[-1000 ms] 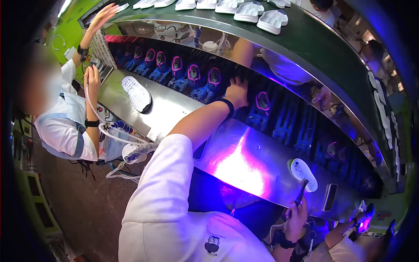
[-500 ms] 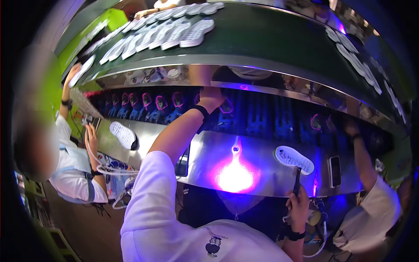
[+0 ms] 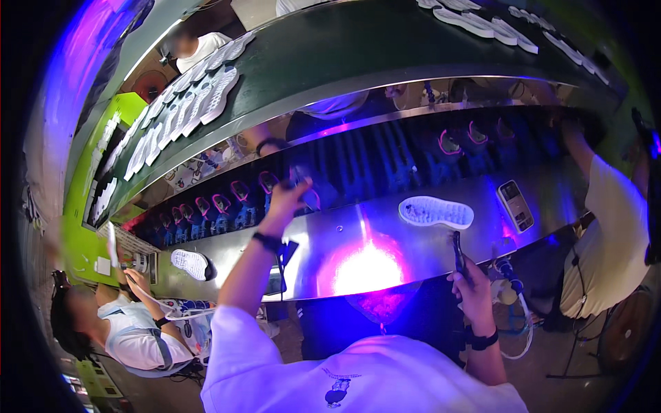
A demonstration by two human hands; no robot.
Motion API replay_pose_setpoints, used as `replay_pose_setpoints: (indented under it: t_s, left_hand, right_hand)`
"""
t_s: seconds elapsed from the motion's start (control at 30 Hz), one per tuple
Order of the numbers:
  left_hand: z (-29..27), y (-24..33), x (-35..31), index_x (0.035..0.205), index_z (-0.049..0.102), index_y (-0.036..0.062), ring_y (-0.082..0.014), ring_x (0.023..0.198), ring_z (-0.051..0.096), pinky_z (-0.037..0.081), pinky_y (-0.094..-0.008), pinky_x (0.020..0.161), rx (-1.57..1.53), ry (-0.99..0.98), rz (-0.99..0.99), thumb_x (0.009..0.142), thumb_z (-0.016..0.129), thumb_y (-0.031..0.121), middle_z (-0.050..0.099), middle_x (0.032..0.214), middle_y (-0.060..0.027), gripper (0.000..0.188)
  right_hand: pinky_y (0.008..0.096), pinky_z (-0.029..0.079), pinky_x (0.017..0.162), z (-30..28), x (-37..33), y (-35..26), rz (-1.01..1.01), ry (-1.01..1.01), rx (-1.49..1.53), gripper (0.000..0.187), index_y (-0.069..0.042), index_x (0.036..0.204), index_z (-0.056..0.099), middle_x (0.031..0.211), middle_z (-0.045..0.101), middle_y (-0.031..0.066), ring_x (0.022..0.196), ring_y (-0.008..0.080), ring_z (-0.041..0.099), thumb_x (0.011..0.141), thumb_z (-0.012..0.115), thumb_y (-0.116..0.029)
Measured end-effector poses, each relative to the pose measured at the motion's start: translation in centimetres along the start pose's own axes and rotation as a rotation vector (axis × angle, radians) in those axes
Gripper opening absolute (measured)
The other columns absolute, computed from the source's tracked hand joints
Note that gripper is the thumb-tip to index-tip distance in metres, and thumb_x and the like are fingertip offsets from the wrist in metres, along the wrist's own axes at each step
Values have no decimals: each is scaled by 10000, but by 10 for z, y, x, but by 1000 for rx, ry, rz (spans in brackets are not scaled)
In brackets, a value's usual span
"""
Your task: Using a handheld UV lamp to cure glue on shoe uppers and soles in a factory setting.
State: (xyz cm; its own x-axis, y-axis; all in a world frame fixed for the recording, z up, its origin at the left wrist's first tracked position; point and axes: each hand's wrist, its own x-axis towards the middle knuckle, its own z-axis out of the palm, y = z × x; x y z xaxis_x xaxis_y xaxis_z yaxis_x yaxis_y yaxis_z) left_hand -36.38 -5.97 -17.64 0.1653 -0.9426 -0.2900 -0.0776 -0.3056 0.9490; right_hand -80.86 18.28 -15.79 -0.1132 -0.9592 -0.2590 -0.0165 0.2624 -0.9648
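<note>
L grip (image 3: 284, 206) now drawn back twd tabletop (image 3: 318, 237), part-open at shoe (image 3: 313, 199), hold unclear; reach likely over. R grip (image 3: 474, 288) closed round brush (image 3: 458, 253), nr sole (image 3: 443, 212).

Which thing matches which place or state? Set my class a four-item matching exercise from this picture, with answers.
Column 1
1. Right hand
2. Left hand
3. White sole nearest the right hand
4. Long upper surface

Column 2
A. Green, bearing many soles
B. At the row of pink-edged shoe uppers
C. Lies on the steel bench
D. Grips a dark tool

Pairs: 1-D, 2-B, 3-C, 4-A
</note>
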Motion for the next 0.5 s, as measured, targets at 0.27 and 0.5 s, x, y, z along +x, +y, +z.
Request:
replay_pose_setpoints:
  t_s: [0.27,0.5]
  left_hand:
    - [57,7,-206,1346,573,3,-301,1216,636,529,-420,1017,275,-151,898,723,871,94,639,1304,-172,697]
    - [54,26,-245,1243,666,58,-414,1202,643,524,-563,1042,598,-219,1444,793,813,184,642,1276,-176,491]
  right_hand:
    - [257,516,818,32,-2,-45,-205,-124,-37,450,-3,1395,596,1009,700,46,854,94,633,948,640,15]
    - [270,517,779,39,-20,-86,-454,-259,-411,439,-30,1356,641,918,700,57,793,115,651,919,657,7]
